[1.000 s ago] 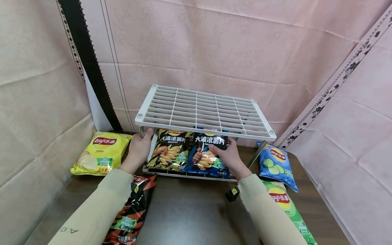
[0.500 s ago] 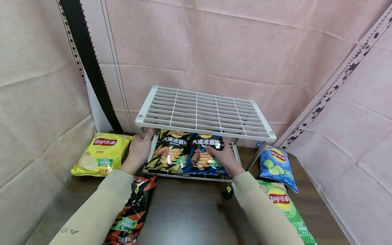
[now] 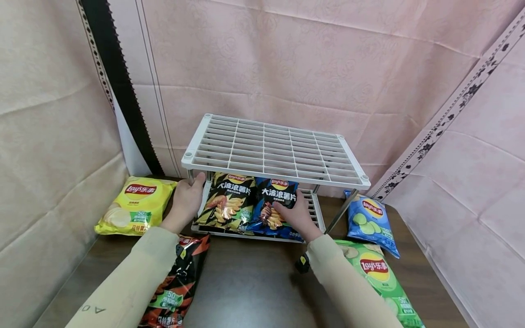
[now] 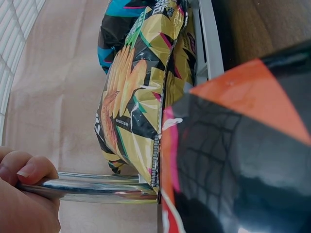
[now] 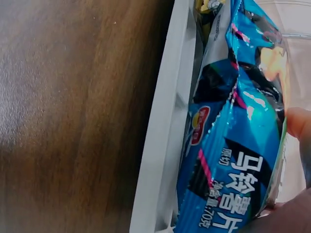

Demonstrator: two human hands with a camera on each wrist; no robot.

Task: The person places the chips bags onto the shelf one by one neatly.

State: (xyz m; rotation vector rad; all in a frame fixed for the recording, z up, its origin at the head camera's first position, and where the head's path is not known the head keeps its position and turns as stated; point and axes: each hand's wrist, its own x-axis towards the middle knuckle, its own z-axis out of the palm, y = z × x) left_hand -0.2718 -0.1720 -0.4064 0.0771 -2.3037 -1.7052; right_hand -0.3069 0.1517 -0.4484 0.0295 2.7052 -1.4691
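On the lower tier of a white two-tier rack point(image 3: 270, 150), a gold-and-black chip bag point(image 3: 227, 202) leans beside a blue-and-black chip bag point(image 3: 266, 193), their sides touching. My right hand point(image 3: 300, 215) holds the blue-and-black bag by its right side, thumb across the front; the other fingers are mostly hidden behind it. At the rack's front left corner, my left hand point(image 3: 186, 202) grips a metal post point(image 4: 107, 187), fingers curled round it in the left wrist view. The top tier hides the space behind the bags.
A yellow chip bag point(image 3: 137, 205) lies left of the rack, and a red-and-black one point(image 3: 176, 282) is under my left forearm. To the right are a blue chip bag point(image 3: 371, 218) and a green one point(image 3: 381, 278). Pink cloth point(image 3: 311, 64) hangs behind the rack.
My right hand has moved left with the blue-and-black bag, bringing bare grid of the lower tier into view on its right. The left hand has stayed on the post.
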